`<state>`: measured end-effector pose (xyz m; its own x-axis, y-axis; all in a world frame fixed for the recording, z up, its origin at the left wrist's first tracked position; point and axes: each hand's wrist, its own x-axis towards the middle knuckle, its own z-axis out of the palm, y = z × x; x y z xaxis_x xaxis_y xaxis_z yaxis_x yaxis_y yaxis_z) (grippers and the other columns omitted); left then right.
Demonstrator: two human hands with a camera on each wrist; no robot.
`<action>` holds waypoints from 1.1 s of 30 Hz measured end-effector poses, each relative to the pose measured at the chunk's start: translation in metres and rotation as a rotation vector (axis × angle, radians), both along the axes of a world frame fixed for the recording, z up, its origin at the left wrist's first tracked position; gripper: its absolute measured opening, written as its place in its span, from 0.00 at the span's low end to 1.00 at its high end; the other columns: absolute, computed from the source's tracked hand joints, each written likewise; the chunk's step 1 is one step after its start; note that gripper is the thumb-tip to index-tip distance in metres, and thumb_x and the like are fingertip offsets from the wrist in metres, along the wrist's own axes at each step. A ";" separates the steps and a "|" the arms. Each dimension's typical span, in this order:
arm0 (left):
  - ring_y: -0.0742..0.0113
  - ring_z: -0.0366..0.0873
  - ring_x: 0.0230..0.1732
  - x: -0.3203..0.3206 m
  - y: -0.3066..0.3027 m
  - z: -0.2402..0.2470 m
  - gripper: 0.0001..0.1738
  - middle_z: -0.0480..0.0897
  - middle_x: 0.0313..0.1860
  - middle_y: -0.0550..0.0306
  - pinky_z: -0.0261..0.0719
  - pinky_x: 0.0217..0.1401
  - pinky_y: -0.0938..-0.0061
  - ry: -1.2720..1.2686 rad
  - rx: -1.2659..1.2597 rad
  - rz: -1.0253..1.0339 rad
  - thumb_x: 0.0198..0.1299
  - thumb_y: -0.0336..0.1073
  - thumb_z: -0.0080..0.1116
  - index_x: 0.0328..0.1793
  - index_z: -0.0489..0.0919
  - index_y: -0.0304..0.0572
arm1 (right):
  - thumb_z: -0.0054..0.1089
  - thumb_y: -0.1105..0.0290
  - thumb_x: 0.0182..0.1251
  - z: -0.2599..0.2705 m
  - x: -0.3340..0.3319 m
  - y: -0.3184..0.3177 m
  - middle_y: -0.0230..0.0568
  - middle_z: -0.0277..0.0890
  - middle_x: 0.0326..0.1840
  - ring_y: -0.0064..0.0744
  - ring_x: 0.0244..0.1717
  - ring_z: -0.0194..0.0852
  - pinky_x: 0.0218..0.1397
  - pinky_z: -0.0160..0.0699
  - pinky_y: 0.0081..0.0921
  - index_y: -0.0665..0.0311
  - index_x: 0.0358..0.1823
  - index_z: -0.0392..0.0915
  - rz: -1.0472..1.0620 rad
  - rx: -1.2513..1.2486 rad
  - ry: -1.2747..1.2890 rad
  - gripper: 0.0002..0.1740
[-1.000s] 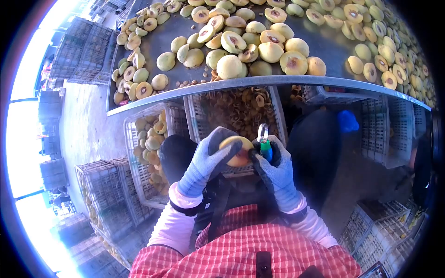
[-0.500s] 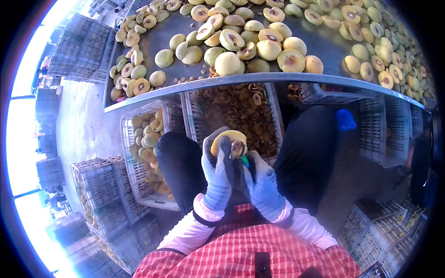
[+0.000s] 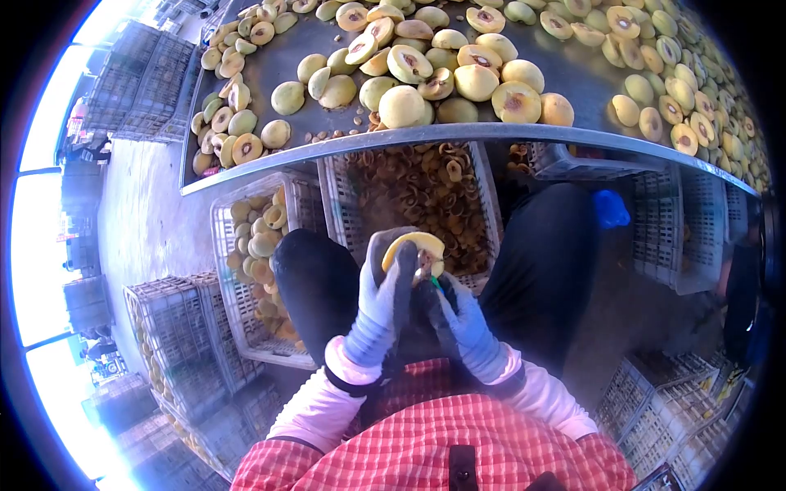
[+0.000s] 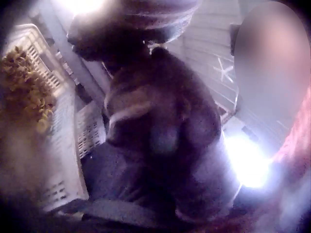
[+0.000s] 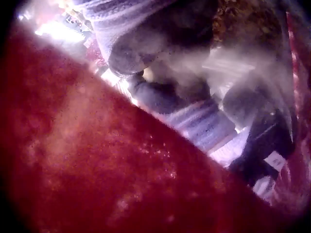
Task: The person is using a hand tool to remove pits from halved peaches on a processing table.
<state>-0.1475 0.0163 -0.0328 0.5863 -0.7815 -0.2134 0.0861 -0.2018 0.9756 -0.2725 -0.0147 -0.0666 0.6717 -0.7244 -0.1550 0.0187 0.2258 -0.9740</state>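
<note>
Cut fruit (image 3: pixel 426 245), at near end of scrap crate (image 3: pixel 330 196)

Fruit is gripped by the left hand (image 3: pixel 379 296), hollowed face turned toward the right hand (image 3: pixel 469 315); long axis cannot be told. A green-marked tool (image 3: pixel 436 283), mostly hidden, is grasped by the right hand. A white label (image 5: pixel 275 160) is borne on dark cloth (image 5: pixel 262 143); its marks cannot be read.

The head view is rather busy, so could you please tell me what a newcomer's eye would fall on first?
Probably the pale halved fruits heaped on the metal table across the top. Next, near the middle, the gloved left hand holds a cut fruit, while the right hand, close beside it, grips a green-marked tool. The red checked shirt stands out at the bottom.
</note>
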 end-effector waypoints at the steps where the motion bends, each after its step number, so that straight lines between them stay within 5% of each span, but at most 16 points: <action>1: 0.69 0.77 0.47 0.005 -0.006 0.011 0.21 0.80 0.46 0.54 0.74 0.54 0.76 0.119 0.006 -0.032 0.70 0.47 0.50 0.57 0.74 0.36 | 0.53 0.67 0.72 0.001 0.000 -0.004 0.52 0.78 0.38 0.37 0.38 0.77 0.43 0.75 0.29 0.73 0.53 0.71 0.022 0.047 0.019 0.16; 3: 0.68 0.78 0.47 0.009 -0.014 0.015 0.22 0.80 0.47 0.53 0.75 0.53 0.75 0.235 0.030 -0.026 0.71 0.46 0.49 0.60 0.74 0.35 | 0.53 0.64 0.73 0.003 0.001 -0.003 0.45 0.78 0.37 0.31 0.38 0.77 0.43 0.73 0.24 0.71 0.50 0.73 0.018 0.133 -0.016 0.16; 6: 0.70 0.80 0.45 0.010 -0.011 0.006 0.18 0.82 0.44 0.53 0.79 0.50 0.77 0.062 -0.021 -0.090 0.70 0.40 0.53 0.58 0.76 0.35 | 0.53 0.59 0.74 0.002 0.003 0.007 0.38 0.77 0.31 0.26 0.29 0.76 0.33 0.74 0.21 0.67 0.46 0.75 -0.024 0.538 -0.180 0.16; 9: 0.71 0.79 0.45 0.009 -0.006 -0.009 0.23 0.81 0.48 0.54 0.76 0.50 0.77 -0.174 -0.072 -0.145 0.69 0.47 0.52 0.58 0.75 0.35 | 0.51 0.51 0.73 0.011 -0.006 0.004 0.33 0.73 0.25 0.23 0.20 0.70 0.21 0.69 0.19 0.63 0.41 0.75 0.166 0.957 -0.289 0.19; 12: 0.71 0.79 0.44 0.013 -0.004 -0.014 0.24 0.82 0.47 0.55 0.76 0.49 0.77 -0.098 -0.134 -0.213 0.70 0.49 0.51 0.58 0.76 0.35 | 0.48 0.47 0.73 0.006 -0.009 0.007 0.30 0.69 0.24 0.21 0.20 0.66 0.19 0.65 0.17 0.60 0.40 0.75 0.392 1.443 -0.688 0.22; 13: 0.68 0.80 0.46 0.013 -0.002 -0.010 0.20 0.82 0.48 0.52 0.77 0.53 0.74 0.044 -0.089 -0.233 0.71 0.45 0.49 0.57 0.77 0.35 | 0.42 0.40 0.73 0.007 -0.009 0.009 0.29 0.62 0.20 0.21 0.15 0.60 0.17 0.62 0.17 0.60 0.39 0.73 0.375 1.484 -0.645 0.27; 16: 0.68 0.79 0.45 0.006 0.002 -0.014 0.25 0.82 0.47 0.52 0.76 0.53 0.74 0.215 -0.143 -0.177 0.73 0.49 0.42 0.57 0.77 0.34 | 0.42 0.42 0.74 0.005 -0.003 0.010 0.29 0.63 0.20 0.20 0.16 0.61 0.17 0.62 0.17 0.59 0.40 0.70 0.505 1.699 -0.976 0.25; 18: 0.69 0.79 0.45 0.004 0.006 -0.032 0.27 0.82 0.44 0.54 0.76 0.53 0.74 0.309 -0.063 -0.043 0.74 0.52 0.40 0.54 0.78 0.34 | 0.40 0.42 0.74 0.008 -0.003 0.000 0.31 0.62 0.20 0.24 0.16 0.61 0.18 0.64 0.19 0.59 0.37 0.66 0.536 1.554 -1.162 0.25; 21: 0.69 0.79 0.47 0.010 0.015 -0.032 0.27 0.81 0.45 0.52 0.78 0.53 0.75 0.233 -0.147 0.083 0.74 0.51 0.41 0.55 0.76 0.31 | 0.39 0.40 0.74 0.005 -0.009 -0.016 0.30 0.57 0.18 0.23 0.16 0.58 0.18 0.63 0.18 0.60 0.40 0.69 0.189 1.381 -0.823 0.28; 22: 0.69 0.79 0.48 0.018 0.019 -0.029 0.26 0.81 0.46 0.52 0.77 0.55 0.76 0.016 -0.059 0.030 0.74 0.50 0.41 0.56 0.76 0.31 | 0.46 0.48 0.75 -0.007 -0.012 -0.018 0.29 0.62 0.22 0.17 0.19 0.59 0.21 0.62 0.14 0.62 0.41 0.72 0.128 1.231 -0.631 0.22; 24: 0.69 0.79 0.45 0.020 0.025 -0.030 0.21 0.81 0.45 0.55 0.78 0.51 0.76 -0.189 -0.055 0.034 0.73 0.46 0.46 0.55 0.76 0.34 | 0.58 0.62 0.71 -0.002 0.004 -0.010 0.34 0.74 0.32 0.17 0.29 0.72 0.29 0.73 0.14 0.61 0.45 0.74 -0.148 0.441 0.018 0.11; 25: 0.70 0.79 0.44 0.019 0.027 -0.028 0.20 0.81 0.44 0.55 0.78 0.50 0.76 -0.210 -0.054 0.045 0.72 0.45 0.48 0.54 0.76 0.35 | 0.63 0.71 0.66 -0.004 0.012 -0.006 0.32 0.75 0.33 0.17 0.33 0.74 0.35 0.75 0.14 0.63 0.45 0.72 -0.231 0.423 -0.117 0.10; 27: 0.71 0.79 0.43 0.013 0.024 -0.004 0.20 0.81 0.44 0.56 0.78 0.49 0.77 0.081 -0.063 0.099 0.72 0.46 0.49 0.54 0.76 0.35 | 0.63 0.70 0.66 0.014 0.018 -0.007 0.33 0.75 0.33 0.17 0.34 0.75 0.36 0.75 0.17 0.64 0.44 0.71 -0.138 0.132 -0.008 0.11; 29: 0.73 0.78 0.42 0.011 0.025 -0.002 0.20 0.81 0.43 0.56 0.77 0.48 0.77 0.036 -0.065 0.137 0.71 0.46 0.50 0.55 0.76 0.36 | 0.63 0.69 0.66 0.020 0.019 -0.010 0.37 0.75 0.31 0.22 0.32 0.76 0.34 0.75 0.22 0.65 0.43 0.71 -0.088 -0.138 0.104 0.12; 33: 0.74 0.79 0.42 0.012 0.021 0.006 0.17 0.81 0.42 0.56 0.76 0.49 0.78 0.033 -0.086 0.191 0.71 0.42 0.51 0.55 0.76 0.35 | 0.62 0.66 0.67 0.029 0.014 -0.004 0.44 0.72 0.26 0.32 0.27 0.76 0.32 0.73 0.27 0.66 0.42 0.70 -0.025 -0.221 0.180 0.12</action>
<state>-0.1358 0.0378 -0.0265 0.7191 -0.6731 -0.1727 0.1474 -0.0951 0.9845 -0.2583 -0.0184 -0.0374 0.6292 -0.7698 -0.1070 -0.1564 0.0094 -0.9877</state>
